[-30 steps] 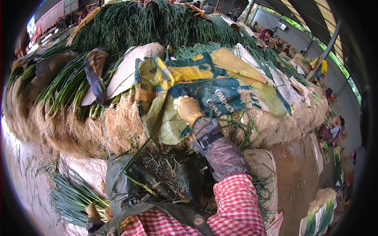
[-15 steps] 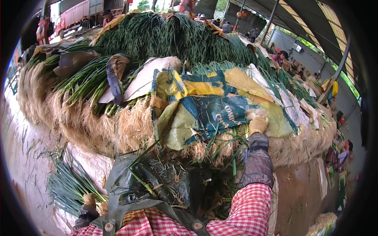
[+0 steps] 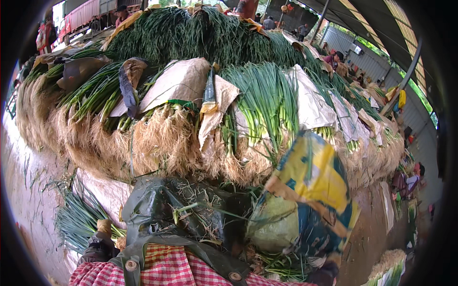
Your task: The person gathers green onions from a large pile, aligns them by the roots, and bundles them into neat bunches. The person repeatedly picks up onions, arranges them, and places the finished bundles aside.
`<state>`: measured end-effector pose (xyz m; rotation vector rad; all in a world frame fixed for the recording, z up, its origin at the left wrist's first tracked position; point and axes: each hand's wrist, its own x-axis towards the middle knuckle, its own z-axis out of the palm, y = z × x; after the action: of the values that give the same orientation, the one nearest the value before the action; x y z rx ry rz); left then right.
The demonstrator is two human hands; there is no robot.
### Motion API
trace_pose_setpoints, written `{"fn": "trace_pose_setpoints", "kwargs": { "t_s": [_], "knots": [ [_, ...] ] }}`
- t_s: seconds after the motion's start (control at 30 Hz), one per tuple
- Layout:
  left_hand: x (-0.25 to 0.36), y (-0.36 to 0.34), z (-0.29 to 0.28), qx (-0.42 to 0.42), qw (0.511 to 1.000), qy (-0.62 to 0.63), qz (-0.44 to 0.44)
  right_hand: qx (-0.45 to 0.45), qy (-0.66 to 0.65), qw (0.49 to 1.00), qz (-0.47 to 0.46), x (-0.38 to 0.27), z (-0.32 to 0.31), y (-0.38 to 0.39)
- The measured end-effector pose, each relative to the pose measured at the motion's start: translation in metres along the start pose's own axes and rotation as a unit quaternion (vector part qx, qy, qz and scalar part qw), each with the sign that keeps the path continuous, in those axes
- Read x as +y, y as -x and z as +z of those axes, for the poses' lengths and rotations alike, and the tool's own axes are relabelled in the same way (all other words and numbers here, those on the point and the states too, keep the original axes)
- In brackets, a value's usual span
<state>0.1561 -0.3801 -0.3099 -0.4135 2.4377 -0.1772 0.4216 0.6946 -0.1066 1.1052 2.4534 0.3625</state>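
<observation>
My left hand [image 3: 104, 229], in a tan glove, is closed on a bunch of green onions [image 3: 78, 219] at lower left, near its root end. My gloved right hand [image 3: 329, 264], low on the right, grips a torn teal, yellow and olive plastic sack [image 3: 317, 176]; the sack is blurred and hides much of the hand. Ahead, a long heap of green onions [image 3: 260, 105] lies with hairy roots [image 3: 157, 138] facing me, partly covered by pale sacks [image 3: 171, 83]. A dark plastic sheet [image 3: 186, 214] with root scraps lies before my body.
Behind is a higher mound of onion leaves [image 3: 191, 35]. Other people [image 3: 334, 59] are at the right and back, one seated [image 3: 408, 183]. A truck [image 3: 81, 24] stands at back left. A metal post [image 3: 403, 81] and more onions [image 3: 389, 267] are on the right.
My right hand has pulled the coloured sack off the heap, down toward me and right, uncovering green stems and pale wrappers. My left hand stays low at the left.
</observation>
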Motion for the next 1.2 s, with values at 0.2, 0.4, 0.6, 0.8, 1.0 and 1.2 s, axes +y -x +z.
{"fn": "trace_pose_setpoints", "kwargs": {
  "t_s": [0.2, 0.4, 0.6, 0.8, 1.0, 1.2],
  "knots": [
    [0.039, -0.025, -0.045, 0.089, 0.974, -0.130, 0.160, -0.114, -0.265, 0.954, -0.080, -0.160, 0.056, 0.080],
    [0.061, -0.005, -0.064, -0.024, 0.959, -0.107, 0.263, -0.042, -0.396, 0.908, -0.132, -0.254, -0.011, 0.067],
    [0.082, 0.039, -0.014, -0.100, 0.965, 0.023, 0.239, -0.205, -0.342, 0.906, -0.142, -0.273, 0.044, 0.146],
    [0.089, 0.033, -0.002, -0.147, 0.968, 0.100, 0.178, -0.262, -0.338, 0.899, -0.094, -0.286, 0.062, 0.199],
    [0.094, 0.008, -0.017, -0.151, 0.965, 0.165, 0.136, -0.278, -0.328, 0.896, -0.109, -0.330, 0.045, 0.212],
    [0.110, 0.002, -0.033, -0.125, 0.965, 0.196, 0.122, -0.211, -0.273, 0.928, -0.145, -0.353, 0.031, 0.129]
  ]
}}
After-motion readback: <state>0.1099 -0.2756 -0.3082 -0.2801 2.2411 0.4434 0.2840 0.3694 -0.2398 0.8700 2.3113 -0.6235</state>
